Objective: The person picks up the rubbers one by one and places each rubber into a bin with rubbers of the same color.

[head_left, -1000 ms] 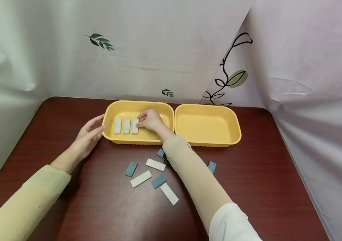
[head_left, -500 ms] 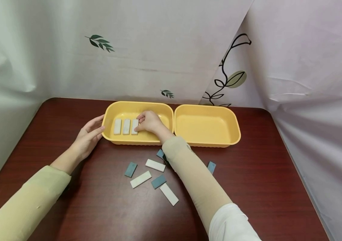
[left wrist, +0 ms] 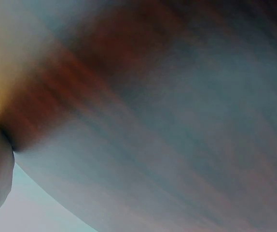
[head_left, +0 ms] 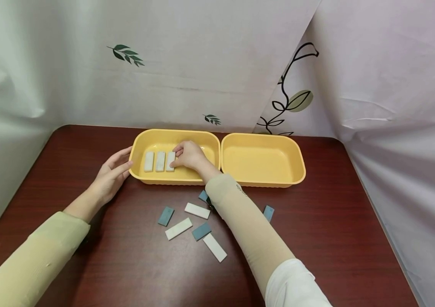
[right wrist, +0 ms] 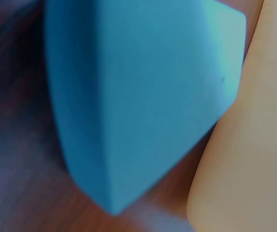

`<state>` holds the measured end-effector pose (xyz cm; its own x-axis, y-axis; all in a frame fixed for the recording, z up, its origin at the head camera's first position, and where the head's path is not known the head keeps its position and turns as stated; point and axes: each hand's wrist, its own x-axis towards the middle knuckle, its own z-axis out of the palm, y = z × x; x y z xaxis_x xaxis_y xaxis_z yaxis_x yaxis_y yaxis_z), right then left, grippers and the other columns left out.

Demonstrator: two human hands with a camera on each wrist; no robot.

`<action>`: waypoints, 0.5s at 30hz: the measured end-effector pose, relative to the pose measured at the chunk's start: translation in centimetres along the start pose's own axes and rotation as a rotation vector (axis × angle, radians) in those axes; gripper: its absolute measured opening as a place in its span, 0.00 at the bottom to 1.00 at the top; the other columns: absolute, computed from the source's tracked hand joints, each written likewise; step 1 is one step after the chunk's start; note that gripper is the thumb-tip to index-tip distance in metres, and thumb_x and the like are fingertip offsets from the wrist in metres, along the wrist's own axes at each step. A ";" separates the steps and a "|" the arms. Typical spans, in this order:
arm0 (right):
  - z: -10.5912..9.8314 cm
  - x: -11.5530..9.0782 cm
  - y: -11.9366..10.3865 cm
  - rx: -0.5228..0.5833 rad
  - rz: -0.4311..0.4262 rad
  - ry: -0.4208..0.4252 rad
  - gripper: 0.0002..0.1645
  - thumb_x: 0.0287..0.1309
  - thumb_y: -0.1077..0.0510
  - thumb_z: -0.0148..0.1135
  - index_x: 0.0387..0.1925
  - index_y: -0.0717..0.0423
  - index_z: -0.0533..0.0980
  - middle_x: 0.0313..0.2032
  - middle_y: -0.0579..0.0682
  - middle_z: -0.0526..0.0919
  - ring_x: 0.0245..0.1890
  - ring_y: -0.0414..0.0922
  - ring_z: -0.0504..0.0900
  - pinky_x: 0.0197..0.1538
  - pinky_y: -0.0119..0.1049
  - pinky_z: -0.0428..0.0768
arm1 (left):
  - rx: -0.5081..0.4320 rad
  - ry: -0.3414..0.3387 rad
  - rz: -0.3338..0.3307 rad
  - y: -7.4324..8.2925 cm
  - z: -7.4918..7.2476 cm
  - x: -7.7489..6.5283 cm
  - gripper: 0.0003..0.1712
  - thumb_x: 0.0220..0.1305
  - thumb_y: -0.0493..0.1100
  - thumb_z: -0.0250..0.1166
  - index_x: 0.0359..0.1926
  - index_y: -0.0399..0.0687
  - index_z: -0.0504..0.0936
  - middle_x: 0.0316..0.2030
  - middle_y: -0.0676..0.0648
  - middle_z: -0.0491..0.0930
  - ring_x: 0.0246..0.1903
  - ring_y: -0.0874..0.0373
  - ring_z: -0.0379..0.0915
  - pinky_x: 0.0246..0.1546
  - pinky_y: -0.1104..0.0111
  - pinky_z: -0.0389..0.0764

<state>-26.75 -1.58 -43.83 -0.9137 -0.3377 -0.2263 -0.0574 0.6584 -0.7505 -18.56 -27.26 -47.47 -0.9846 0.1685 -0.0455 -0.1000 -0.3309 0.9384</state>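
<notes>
In the head view, two yellow trays are set side by side on a dark red-brown worktop (head_left: 328,221). In the left tray (head_left: 156,140), three white blocks are lined up in a row, upright to the viewer and apart from one another. The rightmost white block (head_left: 170,159) is pinched between the thumb and fingers of the right hand (head_left: 192,155), whose wrist is crossed over the near rim. The outer left end of the same tray is touched by the left hand (head_left: 109,175); its grip is spread, with the thumb held apart from the fingers. Only bare yellow is seen in the right tray (head_left: 261,164). In front of the trays, more white blocks (head_left: 178,229) and some blue blocks (head_left: 202,231) are scattered at various angles; one blue piece is partly covered by the right sleeve (head_left: 244,217).

In the left wrist view, almost everything is blurred; part of a finger is shown at the left edge, and the grip cannot be judged.

In the right wrist view, the frame is largely filled by a blue block, with a yellow tray wall (right wrist: 244,159) seen beside it. The grip is not shown.
</notes>
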 end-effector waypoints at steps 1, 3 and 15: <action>0.0 0.0 0.0 -0.001 -0.002 0.001 0.27 0.53 0.61 0.84 0.55 0.61 0.84 0.48 0.53 0.88 0.45 0.42 0.83 0.47 0.25 0.78 | -0.001 -0.001 0.003 0.0 0.0 0.0 0.24 0.80 0.31 0.56 0.70 0.55 0.74 0.64 0.55 0.73 0.59 0.68 0.79 0.58 0.80 0.82; -0.1 -0.1 0.0 0.004 -0.007 0.002 0.27 0.53 0.61 0.84 0.55 0.61 0.84 0.48 0.54 0.88 0.46 0.43 0.83 0.47 0.26 0.78 | -0.003 -0.003 0.008 0.0 0.0 0.0 0.24 0.80 0.31 0.56 0.69 0.55 0.74 0.64 0.55 0.73 0.58 0.68 0.79 0.58 0.79 0.82; -0.5 -0.3 0.1 0.070 0.000 0.033 0.26 0.57 0.55 0.82 0.55 0.59 0.84 0.49 0.52 0.90 0.48 0.44 0.86 0.49 0.27 0.82 | -0.024 -0.010 0.019 0.0 0.0 0.0 0.24 0.80 0.30 0.55 0.68 0.55 0.76 0.63 0.54 0.75 0.58 0.67 0.80 0.58 0.79 0.83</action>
<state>-26.66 -1.05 -43.48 -0.9263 -0.3150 -0.2066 -0.0304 0.6091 -0.7925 -18.52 -27.29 -47.52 -0.9849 0.1713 -0.0246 -0.0853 -0.3565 0.9304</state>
